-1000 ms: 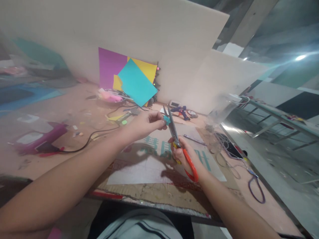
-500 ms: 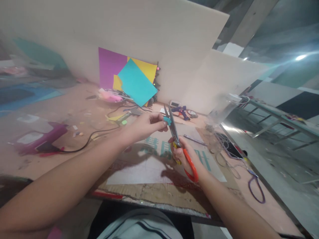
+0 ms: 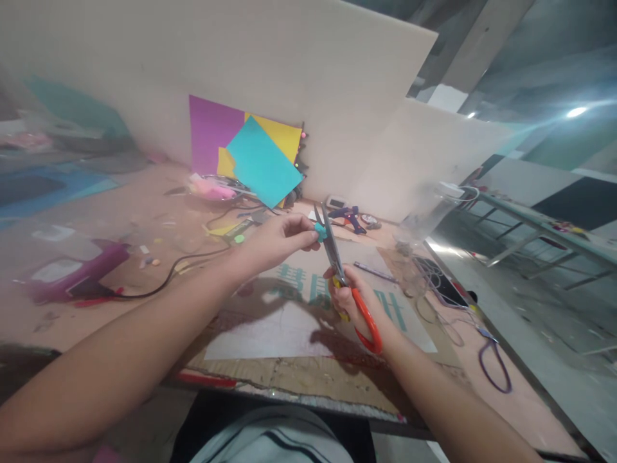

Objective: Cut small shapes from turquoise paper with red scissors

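My left hand (image 3: 279, 238) pinches a small teal paper scrap (image 3: 320, 231) between thumb and fingertips, held above the table. My right hand (image 3: 351, 302) grips orange-handled scissors (image 3: 337, 263), fingers through the loops. The blades point up and away, slightly apart, and their edges meet the scrap. Both hands hover over a white sheet with teal characters (image 3: 308, 302) that lies on a cardboard mat (image 3: 289, 373).
Purple, yellow and teal paper sheets (image 3: 250, 154) lean on the back wall. A purple glue gun (image 3: 72, 276) with a black cord lies at left, a blue glue gun (image 3: 349, 215) behind the hands. A pen (image 3: 373, 271), a phone (image 3: 441, 283) and purple-handled scissors (image 3: 494, 363) lie at right.
The blades have shifted slightly on the teal scrap, and my left hand has turned the scrap a little. Both hands stay in nearly the same place.
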{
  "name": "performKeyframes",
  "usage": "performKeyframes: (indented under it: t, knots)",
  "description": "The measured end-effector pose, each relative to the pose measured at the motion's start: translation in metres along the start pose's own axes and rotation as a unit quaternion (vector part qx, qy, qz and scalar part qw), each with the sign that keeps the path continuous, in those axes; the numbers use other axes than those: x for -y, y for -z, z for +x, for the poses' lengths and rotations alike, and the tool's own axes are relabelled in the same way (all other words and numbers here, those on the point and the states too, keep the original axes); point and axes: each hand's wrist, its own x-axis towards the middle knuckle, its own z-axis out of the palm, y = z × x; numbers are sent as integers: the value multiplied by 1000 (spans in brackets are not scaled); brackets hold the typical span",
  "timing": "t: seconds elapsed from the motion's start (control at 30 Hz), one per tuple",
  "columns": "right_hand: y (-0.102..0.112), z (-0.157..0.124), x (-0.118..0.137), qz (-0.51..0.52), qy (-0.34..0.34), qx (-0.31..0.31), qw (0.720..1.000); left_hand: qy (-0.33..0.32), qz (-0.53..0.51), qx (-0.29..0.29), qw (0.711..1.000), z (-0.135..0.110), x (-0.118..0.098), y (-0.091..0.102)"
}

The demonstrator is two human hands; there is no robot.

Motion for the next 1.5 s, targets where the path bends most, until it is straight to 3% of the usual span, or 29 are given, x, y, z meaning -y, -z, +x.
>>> performKeyframes:
  t: [0.63, 1.3, 1.5]
  knots:
    - [-2, -1, 1, 15, -6, 2, 1000, -11, 13, 6, 1000, 0, -1, -1]
    - [2, 1, 1, -8, -17, 13, 1000, -26, 14, -36, 999, 0, -8, 4]
    - [1, 1, 0, -10, -14, 2, 1000, -5, 21, -25, 999, -1, -6, 4]
